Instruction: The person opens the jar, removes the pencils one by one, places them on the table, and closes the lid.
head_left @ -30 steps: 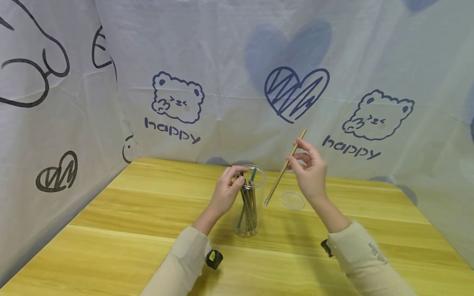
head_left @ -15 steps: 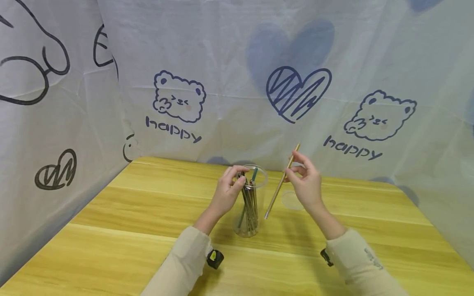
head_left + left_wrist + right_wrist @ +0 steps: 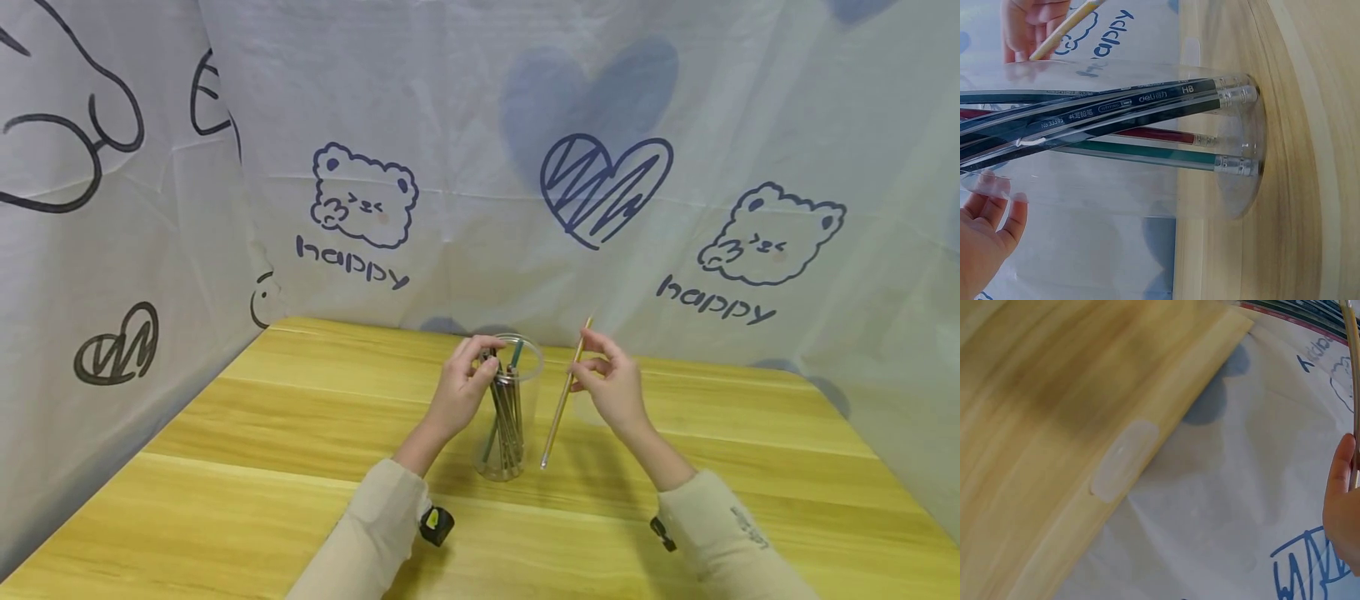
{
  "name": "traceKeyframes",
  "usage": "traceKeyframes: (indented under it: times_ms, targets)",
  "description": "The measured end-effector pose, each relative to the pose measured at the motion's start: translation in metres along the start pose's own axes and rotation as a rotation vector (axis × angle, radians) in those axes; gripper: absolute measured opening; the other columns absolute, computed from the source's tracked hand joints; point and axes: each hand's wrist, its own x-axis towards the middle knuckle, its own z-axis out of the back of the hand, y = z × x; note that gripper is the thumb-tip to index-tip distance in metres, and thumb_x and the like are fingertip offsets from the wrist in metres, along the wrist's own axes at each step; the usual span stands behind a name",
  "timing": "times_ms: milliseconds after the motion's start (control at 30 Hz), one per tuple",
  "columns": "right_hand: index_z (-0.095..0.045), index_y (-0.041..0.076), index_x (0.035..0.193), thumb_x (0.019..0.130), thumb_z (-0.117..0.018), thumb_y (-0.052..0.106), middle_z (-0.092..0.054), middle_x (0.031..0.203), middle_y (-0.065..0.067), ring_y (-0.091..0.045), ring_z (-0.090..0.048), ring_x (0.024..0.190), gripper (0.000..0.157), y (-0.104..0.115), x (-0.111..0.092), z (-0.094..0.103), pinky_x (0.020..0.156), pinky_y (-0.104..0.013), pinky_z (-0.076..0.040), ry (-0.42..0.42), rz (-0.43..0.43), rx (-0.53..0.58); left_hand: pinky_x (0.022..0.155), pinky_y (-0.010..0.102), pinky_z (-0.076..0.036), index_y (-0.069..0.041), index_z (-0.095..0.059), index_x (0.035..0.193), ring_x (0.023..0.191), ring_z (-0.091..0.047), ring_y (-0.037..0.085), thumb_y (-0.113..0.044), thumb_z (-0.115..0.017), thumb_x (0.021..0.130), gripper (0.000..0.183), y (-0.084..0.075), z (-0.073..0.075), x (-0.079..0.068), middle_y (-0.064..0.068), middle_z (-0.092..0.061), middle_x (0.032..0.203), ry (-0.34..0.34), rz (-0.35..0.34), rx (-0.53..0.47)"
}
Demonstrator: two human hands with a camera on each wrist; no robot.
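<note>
My left hand holds a tall clear plastic jar near its rim, with the jar upright on the table. Inside lean several pencils: dark ones marked HB, a green one and a dark red one, showing metal ends at the bottom in the left wrist view. To the right of the jar, my right hand pinches a yellow pencil between thumb and fingers. It slants outside the jar, eraser end down, beside the jar wall. Part of the right hand is cut off in the right wrist view.
A round clear lid lies on the wooden table behind the right hand, partly hidden by it in the head view. White cloth with drawn bears and hearts hangs along the back and left edges.
My right hand has come down and slightly left with the yellow pencil, which now stands steeper and lower beside the jar. The left hand and jar have stayed put.
</note>
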Motion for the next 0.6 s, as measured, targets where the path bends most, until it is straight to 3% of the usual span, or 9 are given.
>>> traceKeyframes:
  times_ms: [233,600]
  targets:
    - [-0.041,-0.010,0.125,0.078,-0.053,-0.016,-0.046,0.105,-0.022,-0.005,-0.056,0.064,0.050,-0.010,-0.002,0.001,0.057,-0.026,-0.050,0.060,-0.138,-0.037,0.056,0.024,-0.034,0.008,-0.054,0.105,0.075,-0.038,0.012,-0.007,-0.041,0.087,0.027,0.000,0.000,0.000,0.016,-0.047,0.087,0.000,-0.006,-0.006]
    - [-0.039,-0.012,0.126,0.077,-0.055,-0.016,-0.046,0.107,-0.024,-0.013,-0.060,0.069,0.051,-0.028,-0.005,-0.001,0.057,-0.030,-0.051,0.150,-0.221,-0.115,0.056,0.025,-0.035,0.008,-0.054,0.105,0.075,-0.037,0.007,-0.008,-0.042,0.087,0.027,0.000,0.001,0.000,0.016,-0.048,0.087,-0.005,-0.005,-0.012]
